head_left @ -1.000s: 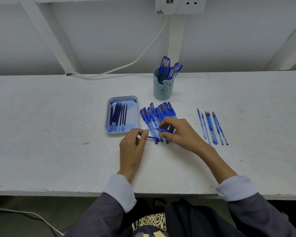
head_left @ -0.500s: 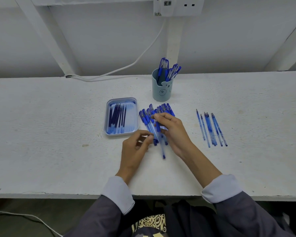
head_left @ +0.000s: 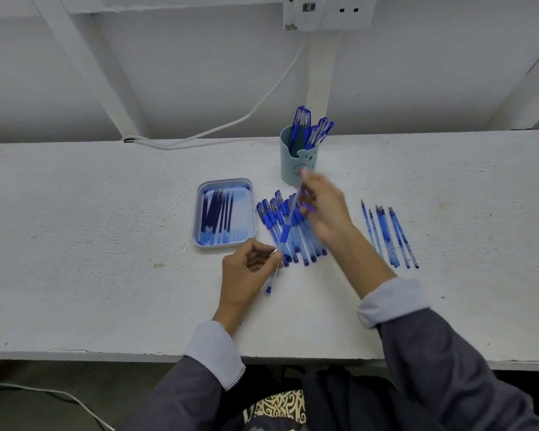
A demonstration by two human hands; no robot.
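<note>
My left hand (head_left: 246, 270) pinches a thin clear refill (head_left: 271, 279) with a blue end, just below the row of pens. My right hand (head_left: 322, 209), blurred by motion, is raised over that row and holds a clear pen barrel (head_left: 288, 222) with a blue grip, its lower end pointing at my left hand. Several blue capped pens (head_left: 269, 217) lie side by side on the white table (head_left: 91, 244). A grey tray (head_left: 199, 225) left of them holds several dark blue refills (head_left: 217, 213).
A pale blue cup (head_left: 288, 169) with several capped pens stands behind the row, close to my right hand. Several thin pen parts (head_left: 386, 234) lie in a row at the right. A white cable (head_left: 231, 124) runs along the back wall to a socket (head_left: 327, 10).
My right hand lifted one pen barrel off the row and swung it up and back toward the cup. My left hand drew back slightly and now holds a refill.
</note>
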